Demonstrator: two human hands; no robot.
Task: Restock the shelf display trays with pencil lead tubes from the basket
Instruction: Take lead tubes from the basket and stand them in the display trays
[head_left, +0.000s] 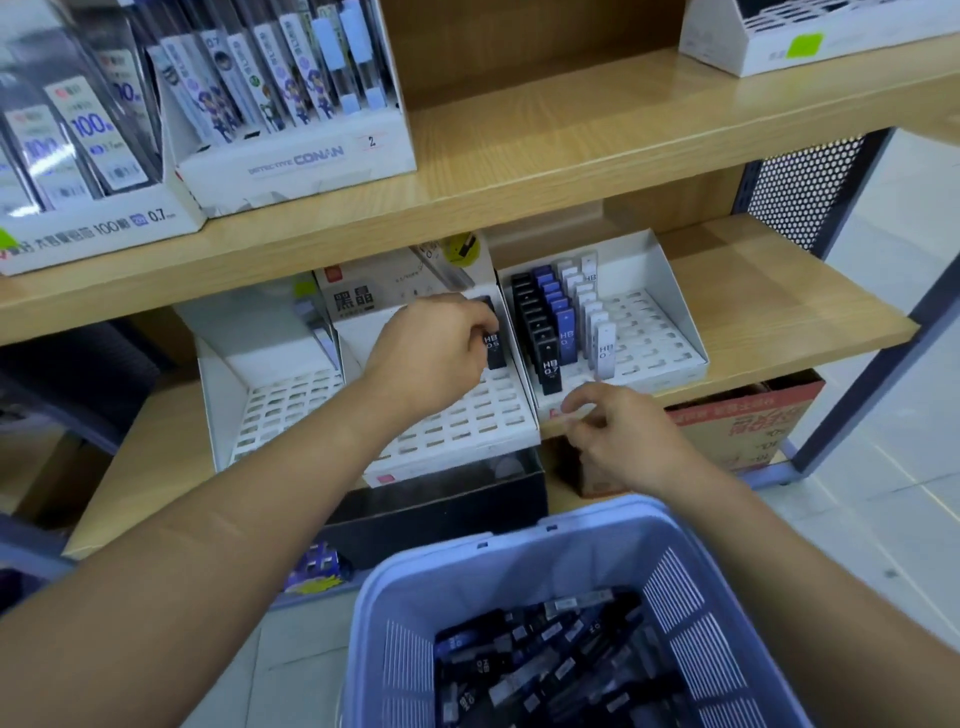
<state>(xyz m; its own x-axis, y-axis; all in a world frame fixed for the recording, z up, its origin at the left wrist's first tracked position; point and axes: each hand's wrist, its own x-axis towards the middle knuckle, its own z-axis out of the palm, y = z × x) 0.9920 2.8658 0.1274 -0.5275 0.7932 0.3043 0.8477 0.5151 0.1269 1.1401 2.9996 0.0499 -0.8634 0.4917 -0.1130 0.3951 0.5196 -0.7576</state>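
- Our left hand reaches into the middle tray. Its fingers and thumb are curled round a black tube marked HB 0.5, which it holds upright.
- That tube is at the tray's right edge, toward the back, close to the wall next to the right tray. We cannot tell whether its foot sits in a slot.
- Our right hand hovers just in front of the right tray's front edge, apart from the tubes there. Its fingers are loosely curled, with thumb and forefinger close together. That spot is blurred, so we cannot tell whether they pinch anything.
- The right tray carries three upright rows side by side in its left part: black tubes, blue tubes and white tubes.
- The left tray stands just beside the middle one on the same wooden shelf.
- The basket is nearest us, below the trays and under our right forearm. Loose tubes lie piled in it, mostly black, some blue and white.
- On the upper shelf at left stand a Conan box and a 0.7 box, both full of lead packs.
- Below the trays are a black box and, to its right, a cardboard box.
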